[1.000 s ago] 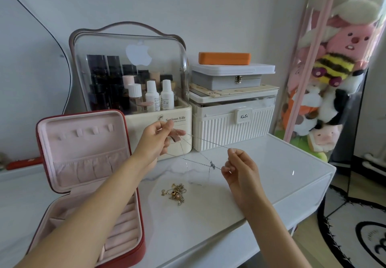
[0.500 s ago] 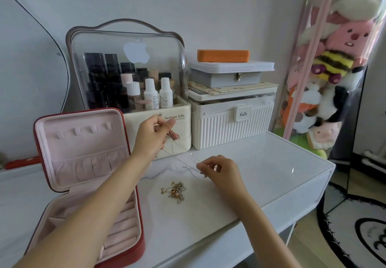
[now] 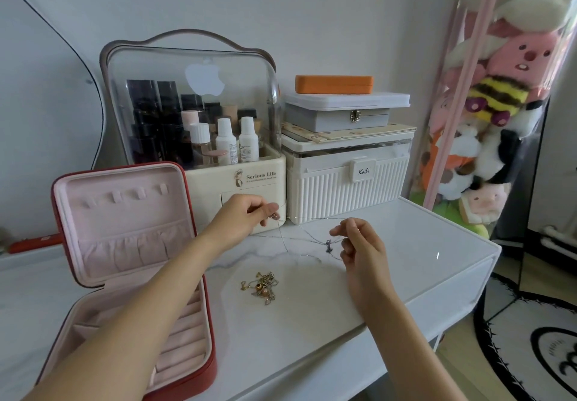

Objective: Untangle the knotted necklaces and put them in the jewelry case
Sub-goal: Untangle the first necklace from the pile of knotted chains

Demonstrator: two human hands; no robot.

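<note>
1. The left hand (image 3: 242, 218) and right hand (image 3: 359, 244) each pinch the thin silver necklace (image 3: 307, 238), holding it stretched above the table (image 3: 406, 244); a small dark knot or charm hangs near the right fingers (which one, the view cannot settle).
2. The gold necklaces (image 3: 260, 286) lie in a tangle on the table, untouched.
3. The jewelry case (image 3: 125, 244) stands open at the left, apparently without necklaces inside, so most of the task seems left.

We're in a bedroom at a white vanity table (image 3: 437, 254): a clear cosmetics organizer (image 3: 190, 104) at twelve o'clock, a tube of plush toys (image 3: 499, 88) at two o'clock.
</note>
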